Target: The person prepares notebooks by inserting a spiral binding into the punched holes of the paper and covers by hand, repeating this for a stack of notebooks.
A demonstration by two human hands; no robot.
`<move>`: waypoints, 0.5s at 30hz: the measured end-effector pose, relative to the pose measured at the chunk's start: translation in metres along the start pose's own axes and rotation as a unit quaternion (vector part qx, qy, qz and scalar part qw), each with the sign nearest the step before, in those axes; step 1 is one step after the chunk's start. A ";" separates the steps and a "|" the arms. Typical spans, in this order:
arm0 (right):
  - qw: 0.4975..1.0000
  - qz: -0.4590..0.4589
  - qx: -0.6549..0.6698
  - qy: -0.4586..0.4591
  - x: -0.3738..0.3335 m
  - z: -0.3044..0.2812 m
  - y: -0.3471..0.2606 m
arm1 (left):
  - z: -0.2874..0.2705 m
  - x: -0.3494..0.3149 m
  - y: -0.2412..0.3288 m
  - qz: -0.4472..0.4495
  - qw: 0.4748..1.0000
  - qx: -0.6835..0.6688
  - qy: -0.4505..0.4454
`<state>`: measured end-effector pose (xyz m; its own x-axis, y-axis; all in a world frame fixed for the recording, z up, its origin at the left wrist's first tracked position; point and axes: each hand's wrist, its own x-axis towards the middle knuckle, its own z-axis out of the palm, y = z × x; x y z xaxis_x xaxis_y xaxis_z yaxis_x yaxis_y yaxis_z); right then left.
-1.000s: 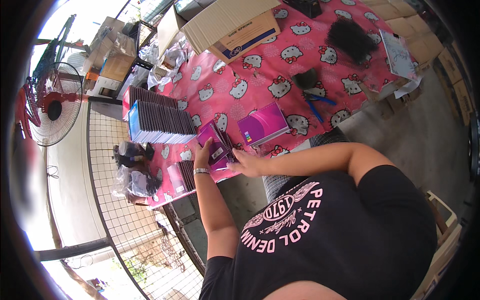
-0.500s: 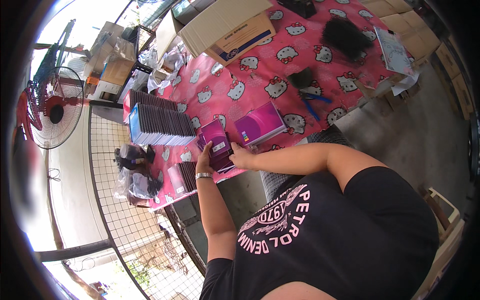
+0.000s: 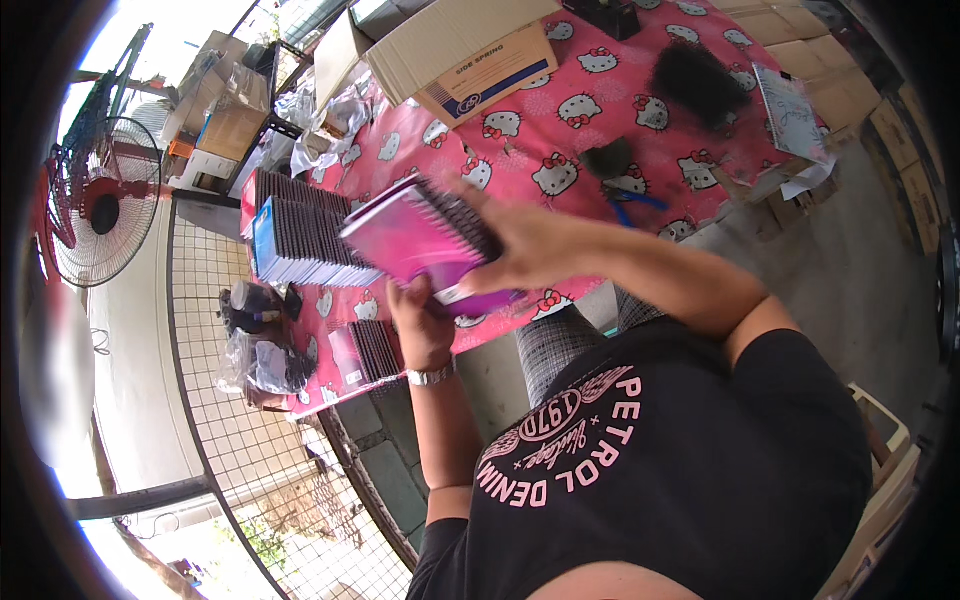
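From my remote post, clock hours counted around the view's centre, I watch two hands work a slanted bundle of purple-pink spiral notebooks, at 11 o'clock and seemingly lifted off the bench. Nearest, toward 7, the left hand sets curled fingers against the bundle's lower edge; how firmly that grip closes I cannot tell. Toward 1, the right hand has its grip bent around the black coil side, thumb on the near face, holding the books together. I judge the step in hand to be handling the bundle as one piece; the next move, to my mind, calls for steady pressure from both sides so no book slides loose. Beyond, a smaller pink stack stands at 8 o'clock, and a blue-covered stack near 10. Farther out, blue-handled pliers lie at 2 and a cardboard box stands at 12
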<state>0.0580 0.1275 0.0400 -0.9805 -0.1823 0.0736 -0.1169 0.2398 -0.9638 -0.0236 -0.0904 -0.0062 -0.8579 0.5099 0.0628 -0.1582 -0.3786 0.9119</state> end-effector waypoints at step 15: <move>0.965 -0.187 0.125 0.139 -0.039 -0.029 0.117 | 0.060 0.032 -0.078 0.045 0.993 0.056 -0.095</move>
<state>0.0784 0.1906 -0.0679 -0.8861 0.0589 0.4598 -0.4622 -0.0359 -0.8860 -0.0095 0.0019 -0.0508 -0.7564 0.6186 0.2124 -0.0205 -0.3470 0.9376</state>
